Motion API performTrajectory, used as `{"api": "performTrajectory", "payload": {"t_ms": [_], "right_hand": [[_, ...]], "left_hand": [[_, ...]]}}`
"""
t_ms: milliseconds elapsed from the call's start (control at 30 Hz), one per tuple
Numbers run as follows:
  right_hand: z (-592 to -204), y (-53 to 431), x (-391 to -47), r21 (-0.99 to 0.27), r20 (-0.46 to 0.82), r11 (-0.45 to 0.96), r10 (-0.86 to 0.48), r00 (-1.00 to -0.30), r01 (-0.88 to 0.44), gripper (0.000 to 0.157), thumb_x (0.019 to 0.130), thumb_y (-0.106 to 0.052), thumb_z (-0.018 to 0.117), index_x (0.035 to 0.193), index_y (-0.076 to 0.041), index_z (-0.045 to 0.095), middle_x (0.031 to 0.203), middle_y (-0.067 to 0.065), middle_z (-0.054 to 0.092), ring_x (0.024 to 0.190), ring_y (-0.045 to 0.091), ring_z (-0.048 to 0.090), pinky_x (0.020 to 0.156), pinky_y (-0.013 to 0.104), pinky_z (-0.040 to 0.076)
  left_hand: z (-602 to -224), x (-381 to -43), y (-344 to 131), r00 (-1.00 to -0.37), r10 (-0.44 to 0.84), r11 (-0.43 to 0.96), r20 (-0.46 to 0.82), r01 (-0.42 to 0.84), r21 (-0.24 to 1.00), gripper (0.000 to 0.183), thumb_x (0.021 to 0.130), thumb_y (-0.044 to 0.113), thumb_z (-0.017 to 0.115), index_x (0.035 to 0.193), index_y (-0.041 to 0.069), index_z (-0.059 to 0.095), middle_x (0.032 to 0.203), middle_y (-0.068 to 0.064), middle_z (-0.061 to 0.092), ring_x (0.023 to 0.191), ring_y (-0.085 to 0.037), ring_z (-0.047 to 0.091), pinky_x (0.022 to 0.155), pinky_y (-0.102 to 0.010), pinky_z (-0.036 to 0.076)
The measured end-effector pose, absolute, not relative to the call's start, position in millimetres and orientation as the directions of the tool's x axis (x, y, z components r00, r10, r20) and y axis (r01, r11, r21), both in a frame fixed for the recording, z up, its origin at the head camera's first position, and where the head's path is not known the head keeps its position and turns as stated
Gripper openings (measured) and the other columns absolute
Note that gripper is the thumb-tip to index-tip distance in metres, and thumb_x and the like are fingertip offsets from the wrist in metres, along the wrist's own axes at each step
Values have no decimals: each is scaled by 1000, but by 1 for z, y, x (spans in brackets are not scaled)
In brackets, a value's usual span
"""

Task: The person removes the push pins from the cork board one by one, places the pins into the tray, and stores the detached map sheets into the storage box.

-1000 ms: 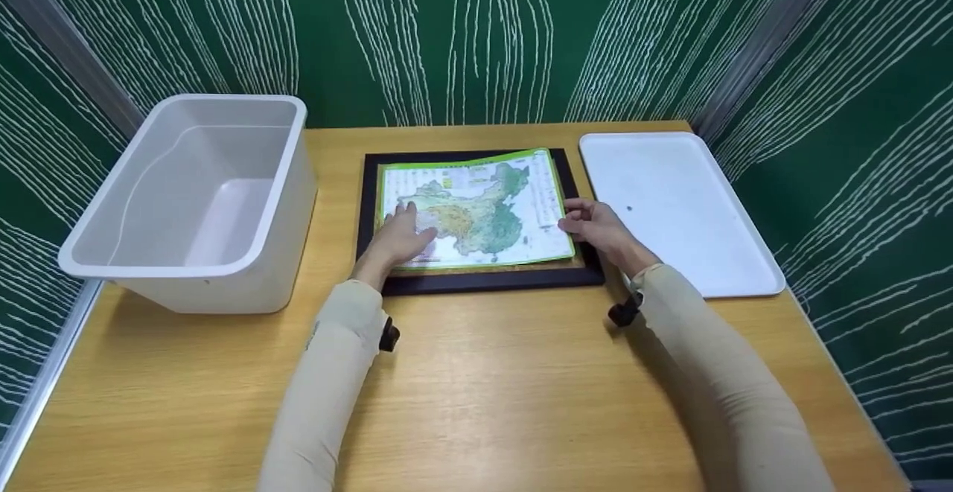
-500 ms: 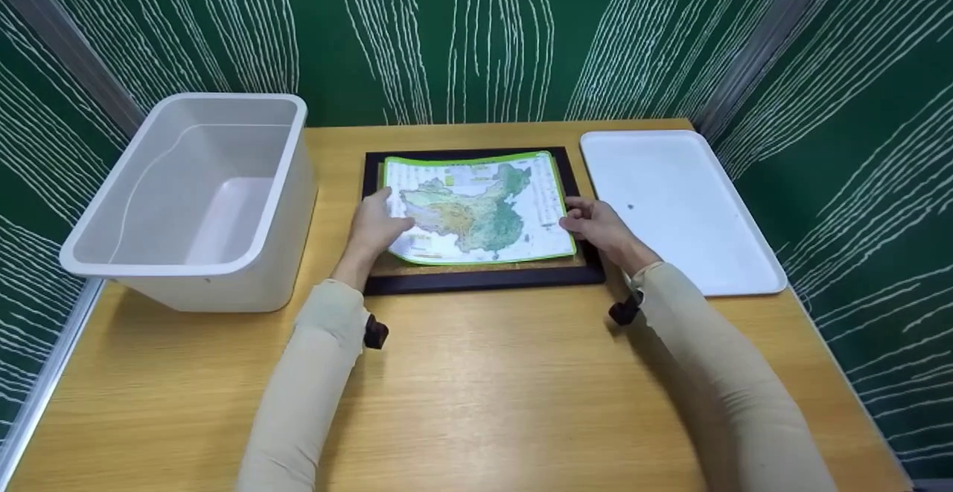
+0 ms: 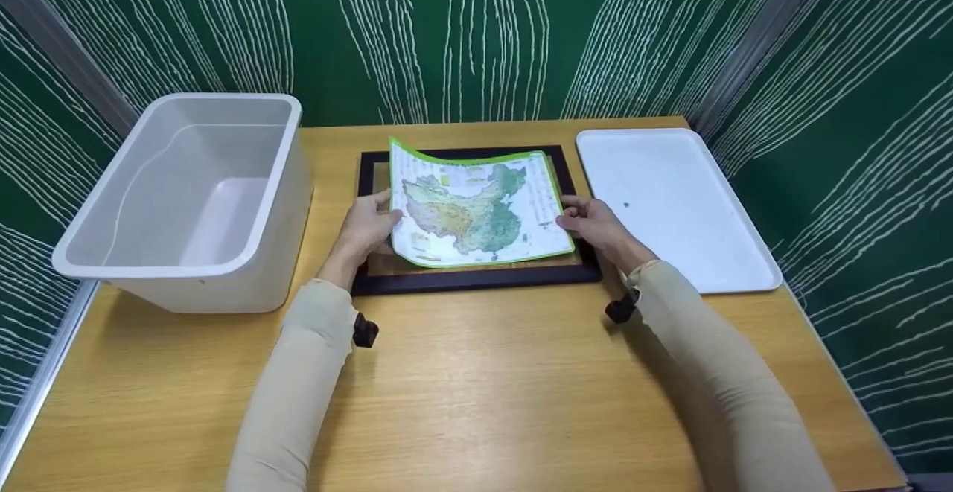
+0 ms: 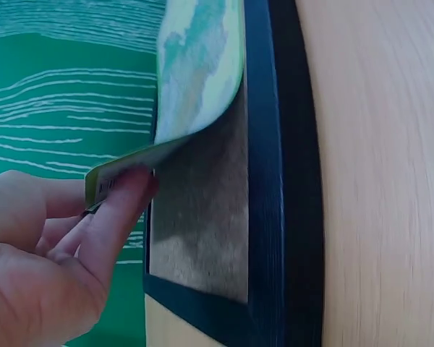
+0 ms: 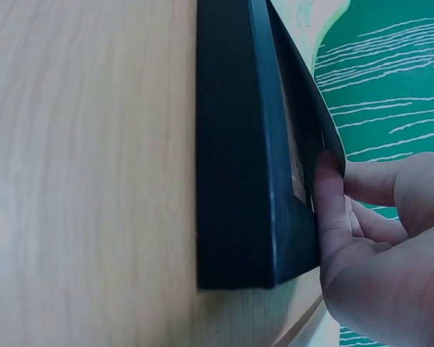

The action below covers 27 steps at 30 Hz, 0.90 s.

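A flexible map sheet (image 3: 476, 209) with a bright green border is held between both hands over a dark picture frame (image 3: 476, 279). My left hand (image 3: 365, 225) pinches its left edge, thumb on top and fingers beneath. That side curls up, and the left wrist view shows the brown backing (image 4: 202, 231) of the frame under it. On the opposite edge my right hand (image 3: 601, 230) pinches the sheet between thumb and fingers, close by the frame's right side. In the right wrist view the sheet's edge stands raised from the frame (image 5: 235, 159).
A deep white plastic bin (image 3: 294, 179) stands at the left of the wooden table (image 3: 476, 373). To the right of the frame lies a shallow white tray (image 3: 670, 202) with a small dark spot. Green walls (image 3: 506, 38) with white wavy lines enclose the table.
My left hand has shifted from lying on the map to gripping its left edge, and that side has risen and curled. My right hand has kept its grip in nearly the same place.
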State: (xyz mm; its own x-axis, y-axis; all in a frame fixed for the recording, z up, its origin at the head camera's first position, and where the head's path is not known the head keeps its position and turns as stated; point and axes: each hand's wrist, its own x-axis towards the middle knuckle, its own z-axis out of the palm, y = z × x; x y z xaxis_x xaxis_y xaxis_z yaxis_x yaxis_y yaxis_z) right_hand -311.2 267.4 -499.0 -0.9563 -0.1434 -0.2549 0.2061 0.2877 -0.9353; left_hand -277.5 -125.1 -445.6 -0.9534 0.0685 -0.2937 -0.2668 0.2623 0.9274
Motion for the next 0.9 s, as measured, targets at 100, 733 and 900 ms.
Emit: {"api": "performTrajectory", "payload": {"t_ms": [100, 733, 900], "right_hand": [[-499, 267, -312, -930, -265, 297, -138, -954, 215, 57, 102, -8, 60, 155, -2, 39, 98, 2, 50, 86, 13, 48, 75, 24, 44], [-499, 267, -311, -929, -259, 305, -137, -956, 208, 54, 102, -8, 61, 152, -1, 43, 104, 3, 52, 94, 15, 51, 83, 25, 48], [-498, 268, -310, -932, -268, 287, -138, -953, 221, 52, 102, -8, 61, 152, -3, 44, 102, 2, 53, 94, 14, 52, 86, 26, 50]], "left_hand": [[-446, -274, -130, -945, 97, 310, -311, -269, 912, 56, 108, 13, 48, 161, 15, 32, 118, -19, 67, 80, -27, 73, 59, -36, 61], [-451, -271, -147, -842, 199, 357, -502, -415, 837, 75, 97, -1, 44, 164, 22, 19, 121, -24, 60, 88, -30, 70, 62, -31, 61], [-452, -272, -148, -838, 196, 365, -510, -420, 831, 79, 98, 1, 46, 165, 22, 12, 122, -23, 61, 88, -29, 70, 63, -31, 61]]}}
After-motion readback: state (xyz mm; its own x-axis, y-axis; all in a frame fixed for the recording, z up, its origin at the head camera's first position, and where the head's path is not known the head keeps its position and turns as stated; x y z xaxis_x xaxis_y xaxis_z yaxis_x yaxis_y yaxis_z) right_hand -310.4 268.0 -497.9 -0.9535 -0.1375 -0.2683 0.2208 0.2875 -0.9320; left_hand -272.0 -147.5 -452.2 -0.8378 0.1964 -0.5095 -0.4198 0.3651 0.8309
